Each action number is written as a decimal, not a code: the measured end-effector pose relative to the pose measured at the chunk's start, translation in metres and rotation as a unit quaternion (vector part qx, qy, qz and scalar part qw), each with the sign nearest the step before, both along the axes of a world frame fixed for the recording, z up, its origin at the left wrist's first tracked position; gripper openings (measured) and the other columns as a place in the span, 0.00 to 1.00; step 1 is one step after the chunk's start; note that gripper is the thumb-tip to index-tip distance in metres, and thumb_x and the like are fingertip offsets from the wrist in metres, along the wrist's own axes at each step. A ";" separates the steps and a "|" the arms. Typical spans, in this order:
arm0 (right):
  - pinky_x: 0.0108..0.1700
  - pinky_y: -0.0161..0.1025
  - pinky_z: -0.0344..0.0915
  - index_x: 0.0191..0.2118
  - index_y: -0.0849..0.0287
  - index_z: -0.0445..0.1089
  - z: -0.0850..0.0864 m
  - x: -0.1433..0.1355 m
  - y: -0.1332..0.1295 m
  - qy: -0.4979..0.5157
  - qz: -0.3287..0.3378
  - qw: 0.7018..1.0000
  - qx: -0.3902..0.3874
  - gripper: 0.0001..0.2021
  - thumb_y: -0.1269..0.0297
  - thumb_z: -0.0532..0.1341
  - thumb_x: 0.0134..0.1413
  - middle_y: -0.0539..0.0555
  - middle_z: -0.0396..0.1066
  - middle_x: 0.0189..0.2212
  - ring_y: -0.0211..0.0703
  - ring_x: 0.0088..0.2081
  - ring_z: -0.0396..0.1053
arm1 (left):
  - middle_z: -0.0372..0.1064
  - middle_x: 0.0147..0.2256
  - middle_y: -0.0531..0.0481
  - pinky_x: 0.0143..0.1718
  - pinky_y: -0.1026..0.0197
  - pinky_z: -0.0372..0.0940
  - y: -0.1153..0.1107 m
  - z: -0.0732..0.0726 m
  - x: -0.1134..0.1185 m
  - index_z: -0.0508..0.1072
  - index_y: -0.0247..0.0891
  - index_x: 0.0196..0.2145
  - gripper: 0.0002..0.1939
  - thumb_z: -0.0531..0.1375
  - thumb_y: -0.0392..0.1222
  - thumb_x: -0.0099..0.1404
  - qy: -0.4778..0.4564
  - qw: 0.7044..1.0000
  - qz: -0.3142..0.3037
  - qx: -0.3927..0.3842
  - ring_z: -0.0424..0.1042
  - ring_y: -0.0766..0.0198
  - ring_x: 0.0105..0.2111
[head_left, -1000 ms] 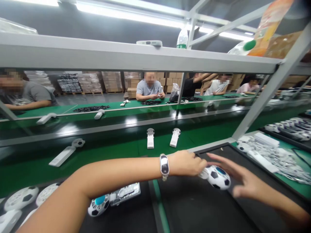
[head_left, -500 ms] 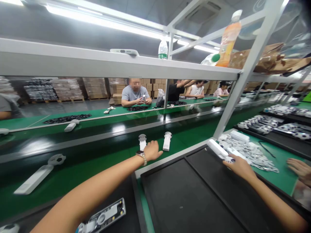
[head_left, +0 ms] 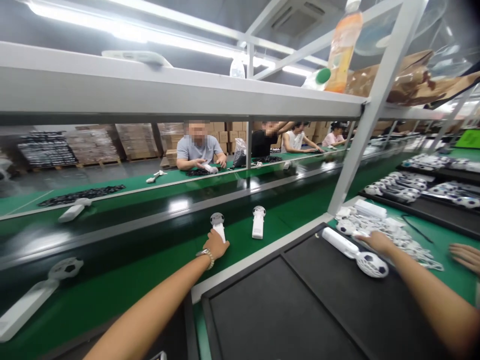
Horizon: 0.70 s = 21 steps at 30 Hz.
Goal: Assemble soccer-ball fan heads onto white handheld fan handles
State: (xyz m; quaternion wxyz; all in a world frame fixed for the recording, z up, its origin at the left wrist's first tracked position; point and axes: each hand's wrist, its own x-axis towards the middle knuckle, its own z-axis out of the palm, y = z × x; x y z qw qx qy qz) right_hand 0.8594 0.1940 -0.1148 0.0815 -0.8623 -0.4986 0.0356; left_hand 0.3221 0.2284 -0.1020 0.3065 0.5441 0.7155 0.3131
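Observation:
My left hand (head_left: 216,244) is closed on the lower handle of a white handheld fan (head_left: 218,223) with a round football-patterned head, on the green belt. To its right, a second such fan (head_left: 258,223) lies on the belt. My right hand (head_left: 379,242) reaches over the edge of the black tray, its fingers closed on the white handle of a fan (head_left: 344,228) beside a heap of white cables (head_left: 399,232). In front of that hand another football fan (head_left: 339,243) lies in the tray (head_left: 262,310). My right fingertips are partly hard to make out.
A further fan (head_left: 30,305) lies on the belt at left. Black trays of football fans (head_left: 397,187) stand at right, near another person's hand (head_left: 465,255). A slanted white post (head_left: 365,130) and shelf beam (head_left: 180,95) frame the bench. Co-workers sit across the belt.
My left hand has moved left and down onto the fan on the belt. My right hand has left a fan in the tray and moved to another by the cables. The view has shifted.

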 end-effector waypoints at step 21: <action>0.46 0.42 0.65 0.41 0.65 0.68 0.010 -0.045 0.015 -0.037 0.121 0.986 -0.107 0.15 0.56 0.61 0.56 0.56 0.70 0.41 0.43 0.42 0.68 | 0.59 0.23 0.55 0.20 0.68 0.58 -0.049 0.080 0.030 0.64 0.34 0.33 0.12 0.48 0.45 0.67 -0.483 0.861 -0.079 -0.135 0.61 0.72 0.20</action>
